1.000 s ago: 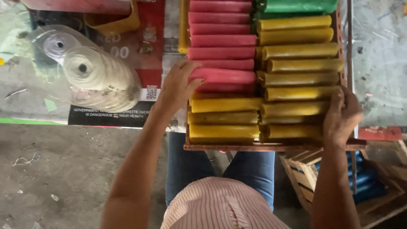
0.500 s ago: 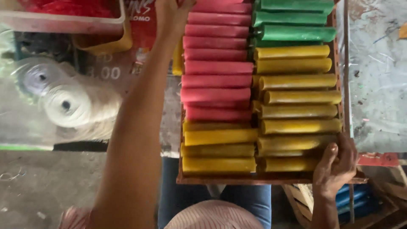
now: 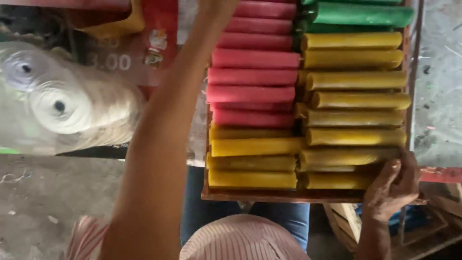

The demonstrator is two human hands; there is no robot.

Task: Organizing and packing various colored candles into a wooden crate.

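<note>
The right hand (image 3: 392,185) curls over the near right corner of the wooden tray (image 3: 288,196), fingers on the yellow rolls (image 3: 353,137) — pink rolls (image 3: 252,77) fill the left column, green rolls (image 3: 361,13) lie at the far end. The left arm (image 3: 163,139) reaches past the top edge — whether that hand is wide or closed, cannot tell.

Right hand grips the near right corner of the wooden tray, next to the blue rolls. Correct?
Not quite. The right hand does grip the near right corner of the wooden tray, but the rolls beside it are yellow, not blue, as the head view shows.
</note>
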